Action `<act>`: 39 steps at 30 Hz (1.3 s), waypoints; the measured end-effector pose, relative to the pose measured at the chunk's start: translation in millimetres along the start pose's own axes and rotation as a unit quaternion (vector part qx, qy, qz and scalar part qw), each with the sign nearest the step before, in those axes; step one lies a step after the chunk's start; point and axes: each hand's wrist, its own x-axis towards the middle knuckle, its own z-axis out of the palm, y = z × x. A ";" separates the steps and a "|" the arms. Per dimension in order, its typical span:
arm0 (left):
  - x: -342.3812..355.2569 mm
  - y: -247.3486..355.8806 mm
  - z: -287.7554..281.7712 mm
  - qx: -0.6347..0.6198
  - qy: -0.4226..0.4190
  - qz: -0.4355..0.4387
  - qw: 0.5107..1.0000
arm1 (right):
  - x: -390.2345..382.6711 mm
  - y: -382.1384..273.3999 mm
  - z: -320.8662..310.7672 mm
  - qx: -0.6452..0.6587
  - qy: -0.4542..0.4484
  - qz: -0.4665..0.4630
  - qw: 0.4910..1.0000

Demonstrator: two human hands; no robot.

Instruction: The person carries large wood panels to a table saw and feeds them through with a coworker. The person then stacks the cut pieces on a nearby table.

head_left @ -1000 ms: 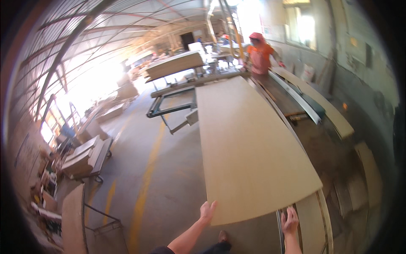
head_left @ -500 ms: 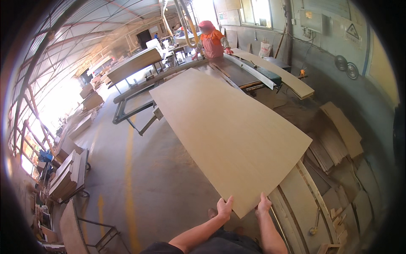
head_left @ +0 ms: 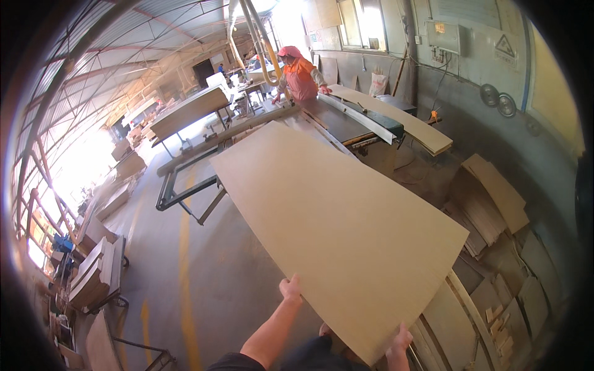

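A large pale plywood sheet (head_left: 340,229) stretches from close to my body out to the saw table (head_left: 337,127) ahead. My left hand (head_left: 291,288) grips its left edge, a little up from the near corner. On the short near edge, to the right of that corner, my right hand (head_left: 400,339) is closed around the rim. The fingers under the board are hidden on both hands. The sheet's far end lies by the sliding frame (head_left: 185,191) of the saw.
Beyond the saw stands a person (head_left: 300,77) in an orange top and pink apron. Stacked boards (head_left: 433,309) lie below the sheet at right, with offcuts (head_left: 489,191) by the wall. A loaded trolley (head_left: 99,278) stands at left. Another long board (head_left: 396,114) rests past the saw.
The sheet has come nearer to me, its far end drawing back from the saw. My left hand has shifted from the near corner up along the left edge; my right hand is lower.
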 end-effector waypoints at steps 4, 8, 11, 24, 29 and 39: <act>44.7 35.2 -1.0 -0.022 0.012 0.035 0.999 | 2.5 -9.2 -50.8 0.004 -0.065 -0.112 0.992; 62.7 58.3 -18.2 -0.067 -0.009 0.057 0.996 | -17.6 -28.4 -90.6 -0.043 0.009 -0.142 0.989; 79.5 85.2 -20.6 -0.100 -0.013 0.068 0.993 | -27.1 -45.4 -115.4 -0.073 0.059 -0.156 0.983; -37.5 64.6 -68.6 -0.038 -0.012 0.087 0.995 | -146.4 -83.7 -217.4 -0.181 0.225 -0.132 0.948; -91.1 60.2 -57.9 -0.101 -0.055 0.083 0.990 | -193.4 -97.9 -237.4 -0.219 0.274 -0.104 0.931; -147.9 96.2 3.6 -0.104 -0.182 0.058 0.976 | -218.6 -85.4 -300.9 -0.219 0.301 -0.120 0.920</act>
